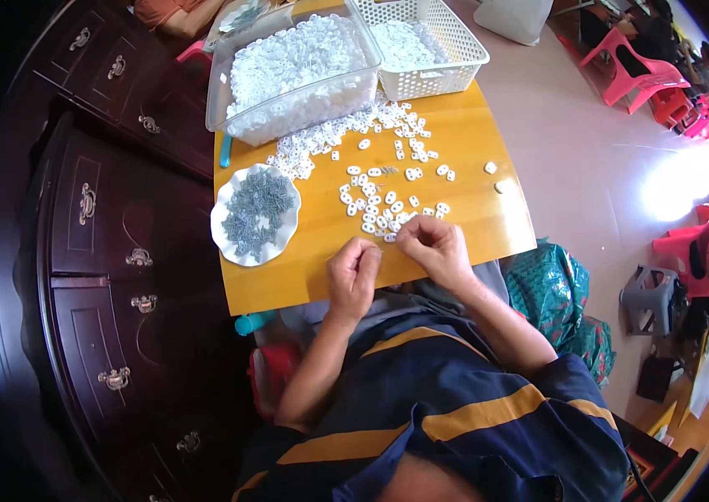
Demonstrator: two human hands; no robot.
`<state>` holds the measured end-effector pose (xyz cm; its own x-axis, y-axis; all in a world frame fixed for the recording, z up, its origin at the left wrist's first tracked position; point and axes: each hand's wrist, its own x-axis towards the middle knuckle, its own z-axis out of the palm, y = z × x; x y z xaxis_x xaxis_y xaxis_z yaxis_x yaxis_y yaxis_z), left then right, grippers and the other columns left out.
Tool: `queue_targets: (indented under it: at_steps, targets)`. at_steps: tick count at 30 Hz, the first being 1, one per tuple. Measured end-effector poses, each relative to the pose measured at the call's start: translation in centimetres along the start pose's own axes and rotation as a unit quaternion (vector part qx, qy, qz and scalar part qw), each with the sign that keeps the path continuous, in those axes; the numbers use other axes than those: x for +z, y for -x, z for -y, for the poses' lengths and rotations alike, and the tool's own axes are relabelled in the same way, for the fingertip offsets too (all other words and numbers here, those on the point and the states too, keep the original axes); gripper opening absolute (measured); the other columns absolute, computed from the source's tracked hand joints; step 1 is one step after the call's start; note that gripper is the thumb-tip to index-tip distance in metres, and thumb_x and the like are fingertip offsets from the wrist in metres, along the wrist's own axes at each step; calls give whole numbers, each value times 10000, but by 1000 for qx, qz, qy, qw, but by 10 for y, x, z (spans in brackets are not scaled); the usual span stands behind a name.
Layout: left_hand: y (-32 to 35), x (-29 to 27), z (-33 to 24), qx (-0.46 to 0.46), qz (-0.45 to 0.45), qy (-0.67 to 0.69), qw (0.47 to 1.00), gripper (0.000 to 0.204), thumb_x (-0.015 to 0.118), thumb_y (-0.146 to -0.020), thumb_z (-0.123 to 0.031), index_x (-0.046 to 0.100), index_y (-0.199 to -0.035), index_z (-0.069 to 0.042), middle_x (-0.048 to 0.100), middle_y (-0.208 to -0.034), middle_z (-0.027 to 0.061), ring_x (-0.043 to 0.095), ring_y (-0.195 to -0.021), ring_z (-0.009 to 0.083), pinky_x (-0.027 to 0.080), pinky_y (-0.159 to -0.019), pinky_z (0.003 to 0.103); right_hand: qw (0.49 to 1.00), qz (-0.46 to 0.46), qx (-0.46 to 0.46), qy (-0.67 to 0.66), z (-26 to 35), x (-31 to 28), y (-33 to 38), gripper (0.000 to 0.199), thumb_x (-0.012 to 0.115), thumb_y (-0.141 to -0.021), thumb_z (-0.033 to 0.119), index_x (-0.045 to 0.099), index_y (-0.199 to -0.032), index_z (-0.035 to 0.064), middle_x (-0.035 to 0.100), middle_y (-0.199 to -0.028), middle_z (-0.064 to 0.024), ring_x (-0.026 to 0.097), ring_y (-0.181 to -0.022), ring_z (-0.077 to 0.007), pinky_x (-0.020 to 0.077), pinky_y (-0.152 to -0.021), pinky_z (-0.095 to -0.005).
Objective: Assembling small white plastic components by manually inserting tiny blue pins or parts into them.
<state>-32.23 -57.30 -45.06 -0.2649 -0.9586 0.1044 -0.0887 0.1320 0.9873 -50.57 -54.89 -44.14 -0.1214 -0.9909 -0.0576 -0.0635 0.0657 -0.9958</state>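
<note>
My left hand (pixel 354 274) is closed above the near edge of the table, thumb pressed to the curled fingers. Whatever it holds, if anything, is too small to make out. To its right, my right hand (pixel 440 253) makes a pinch beside a loose group of small white plastic pieces (pixel 381 219), oval with dark holes. What lies between those fingertips is hidden. A few small grey pins (pixel 389 171) rest among the white pieces. At the left, a white scalloped dish (pixel 222 216) holds a heap of small grey pins (pixel 255 209).
A clear plastic bin (pixel 304 117) full of white pieces stands at the back, next to a white perforated basket (pixel 430 82). More pieces spill in front. A blue tool handle (pixel 225 151) lies near the left edge. Dark wooden drawers (pixel 87 276) flank the table; a green shiny bag (pixel 548 289) sits right.
</note>
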Motion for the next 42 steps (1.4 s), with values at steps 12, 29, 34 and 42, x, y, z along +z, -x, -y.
queue_targets:
  at_steps: [12, 29, 34, 42]
  targets:
    - [29, 17, 2, 73, 28, -92, 993, 78, 653, -935, -51, 627, -873, -11, 629, -735, 117, 615, -617, 237, 474, -577, 345, 903, -75, -172, 387, -15, -21, -91, 103, 717, -865, 161, 754, -890, 67, 720, -844, -129, 711, -740, -317, 567, -674, -407]
    - [23, 6, 3, 65, 56, -89, 992, 65, 667, -927, -34, 630, -878, -13, 628, -752, 99, 622, -633, 228, 473, -575, 328, 900, -149, -85, 400, -4, -93, -68, 197, 766, -887, 138, 765, -1055, 34, 719, -890, -127, 680, -715, -223, 556, -682, -338]
    - [22, 9, 2, 58, 54, -95, 992, 64, 673, -925, -36, 631, -882, -13, 633, -762, 106, 626, -639, 240, 479, -582, 331, 881, -151, -110, 436, -19, -93, -74, 161, 748, -882, 228, 742, -947, 81, 720, -911, -103, 694, -825, -313, 572, -727, -433]
    - [22, 10, 0, 43, 60, -113, 991, 64, 674, -928, -40, 632, -889, -11, 641, -773, 109, 638, -659, 249, 489, -599, 334, 912, -141, -76, 378, -13, -90, -80, 155, 736, -896, 232, 743, -1013, 131, 707, -896, -75, 699, -824, -308, 565, -717, -435]
